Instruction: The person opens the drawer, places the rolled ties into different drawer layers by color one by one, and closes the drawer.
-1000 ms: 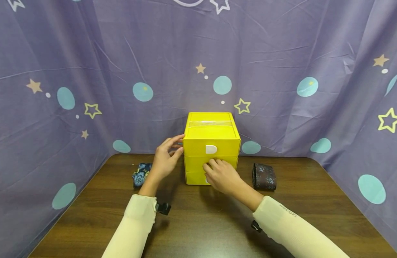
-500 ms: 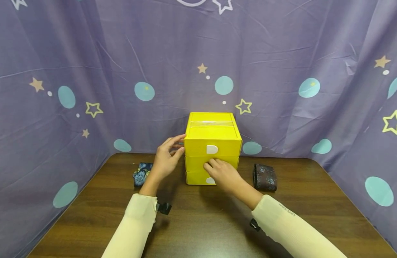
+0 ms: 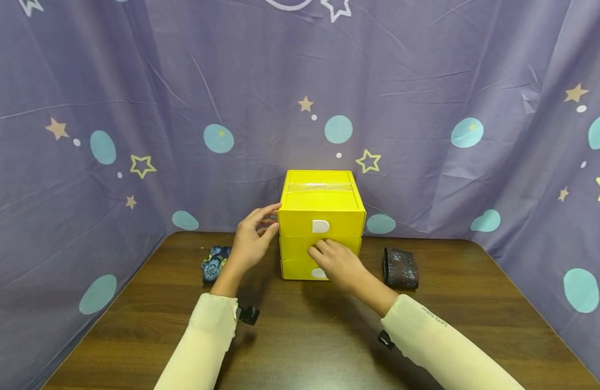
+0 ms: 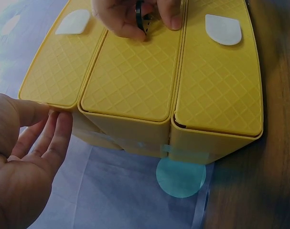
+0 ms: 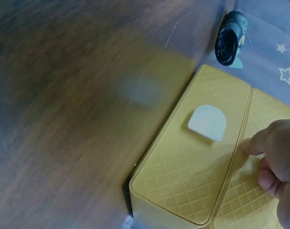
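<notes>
A yellow three-drawer box [image 3: 321,195] stands at the back of the table, its drawers looking closed. My left hand [image 3: 251,238] touches the box's upper left edge, fingers mostly straight; in the left wrist view, the thumb lies along the front edge and the fingers [image 4: 56,133] against the side. My right hand [image 3: 336,262] is at the middle drawer [image 4: 135,76], with thumb and bent fingers pinching at its handle, which they hide. White tab handles show on the top drawer [image 3: 321,226] and bottom drawer [image 5: 209,123].
On the left lies a blue floral rolled cloth [image 3: 215,264], partly behind the left wrist. A dark brown patterned rolled cloth [image 3: 400,268] lies right of the box. A purple curtain [image 3: 261,108] hangs behind the wooden table [image 3: 300,336]. Clear tape [image 3: 319,187] crosses the box top.
Both hands stay in place at the box. The head view has shifted very slightly, and the right hand rose a little off the bottom drawer's handle during the first half second.
</notes>
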`<state>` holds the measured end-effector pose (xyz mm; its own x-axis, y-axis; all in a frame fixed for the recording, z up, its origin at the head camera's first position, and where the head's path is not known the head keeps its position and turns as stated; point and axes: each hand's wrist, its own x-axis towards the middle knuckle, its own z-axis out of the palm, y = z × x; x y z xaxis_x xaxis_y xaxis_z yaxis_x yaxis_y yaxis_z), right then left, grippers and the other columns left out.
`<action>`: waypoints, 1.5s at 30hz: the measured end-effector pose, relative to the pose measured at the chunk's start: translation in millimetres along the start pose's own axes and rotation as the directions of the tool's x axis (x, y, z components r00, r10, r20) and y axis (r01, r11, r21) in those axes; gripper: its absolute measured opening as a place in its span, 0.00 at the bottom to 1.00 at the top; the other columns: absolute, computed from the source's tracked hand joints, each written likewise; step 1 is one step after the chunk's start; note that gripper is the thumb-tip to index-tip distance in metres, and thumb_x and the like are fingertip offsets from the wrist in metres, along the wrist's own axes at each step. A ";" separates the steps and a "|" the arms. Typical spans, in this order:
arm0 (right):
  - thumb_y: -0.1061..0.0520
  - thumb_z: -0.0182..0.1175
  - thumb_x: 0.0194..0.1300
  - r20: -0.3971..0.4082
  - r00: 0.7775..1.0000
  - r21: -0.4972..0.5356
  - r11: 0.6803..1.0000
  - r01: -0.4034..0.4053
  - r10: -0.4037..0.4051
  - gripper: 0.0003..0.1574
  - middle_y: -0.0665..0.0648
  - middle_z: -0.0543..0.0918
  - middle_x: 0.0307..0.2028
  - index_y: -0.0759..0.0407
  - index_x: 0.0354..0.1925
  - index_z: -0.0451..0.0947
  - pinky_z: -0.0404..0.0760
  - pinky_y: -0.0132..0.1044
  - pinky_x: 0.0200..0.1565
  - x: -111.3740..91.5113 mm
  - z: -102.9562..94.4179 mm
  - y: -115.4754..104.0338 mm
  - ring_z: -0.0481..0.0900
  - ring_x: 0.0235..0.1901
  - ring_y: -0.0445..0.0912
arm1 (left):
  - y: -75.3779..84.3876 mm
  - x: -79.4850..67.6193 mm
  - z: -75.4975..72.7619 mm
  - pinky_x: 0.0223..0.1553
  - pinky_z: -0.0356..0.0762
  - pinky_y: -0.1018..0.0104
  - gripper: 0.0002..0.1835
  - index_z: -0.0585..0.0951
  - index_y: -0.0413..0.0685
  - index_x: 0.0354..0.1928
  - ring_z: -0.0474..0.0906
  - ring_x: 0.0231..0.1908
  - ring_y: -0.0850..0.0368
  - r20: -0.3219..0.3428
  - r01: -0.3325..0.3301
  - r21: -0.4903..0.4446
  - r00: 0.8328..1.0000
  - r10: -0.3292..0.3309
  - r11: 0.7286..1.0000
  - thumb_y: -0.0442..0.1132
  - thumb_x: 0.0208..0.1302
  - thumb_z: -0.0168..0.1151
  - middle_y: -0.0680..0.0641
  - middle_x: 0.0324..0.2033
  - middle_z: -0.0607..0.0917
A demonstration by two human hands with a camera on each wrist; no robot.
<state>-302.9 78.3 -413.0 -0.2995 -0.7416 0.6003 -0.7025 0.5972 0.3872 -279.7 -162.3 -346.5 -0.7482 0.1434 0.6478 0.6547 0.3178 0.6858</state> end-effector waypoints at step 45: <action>0.71 0.69 0.60 -0.028 0.998 -0.006 0.998 0.060 -0.060 0.17 0.56 0.78 0.35 0.63 0.47 0.79 0.82 0.38 0.36 -12.2 -19.9 -20.3 0.78 0.34 0.50 | -35.2 4.7 1.2 0.50 0.86 0.53 0.24 0.79 0.51 0.67 0.82 0.52 0.46 -0.002 -0.012 -0.010 1.000 0.012 1.000 0.30 0.72 0.63 0.43 0.55 0.81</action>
<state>-272.2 81.3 -414.2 -0.2381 -0.7673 0.5955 -0.7151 0.5534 0.4271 -306.4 -171.8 -368.0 -0.7402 0.1448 0.6566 0.6645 0.3065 0.6815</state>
